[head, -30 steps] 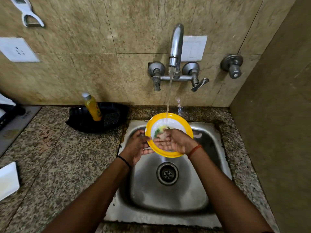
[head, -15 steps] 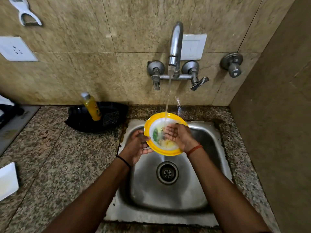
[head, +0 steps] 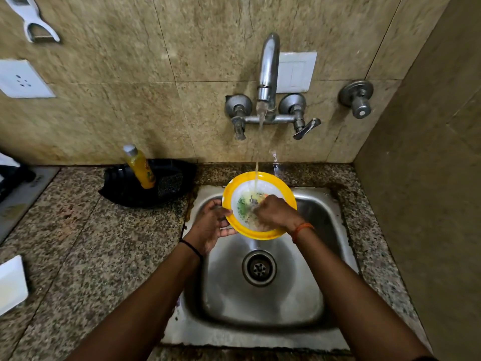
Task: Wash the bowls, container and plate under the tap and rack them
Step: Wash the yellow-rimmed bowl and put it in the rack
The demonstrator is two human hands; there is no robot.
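A yellow-rimmed plate [head: 281, 190] with a white, patterned middle is held tilted over the steel sink [head: 263, 303]. Water runs from the wall tap [head: 268, 71] onto the plate's middle. My left hand [head: 212, 225] grips the plate's left rim. My right hand [head: 276, 213] lies flat on the plate's face, fingers rubbing the wet middle, covering its lower right part. No bowls, container or rack are in sight.
A black tray [head: 166, 188] with a yellow soap bottle [head: 139, 166] and a scrubber sits on the granite counter left of the sink. A white object [head: 11, 284] lies at the counter's left edge. A side wall stands close on the right.
My right hand has slid across the plate's face, from low centre up to the right and back down toward the middle. The left hand keeps its hold on the rim.
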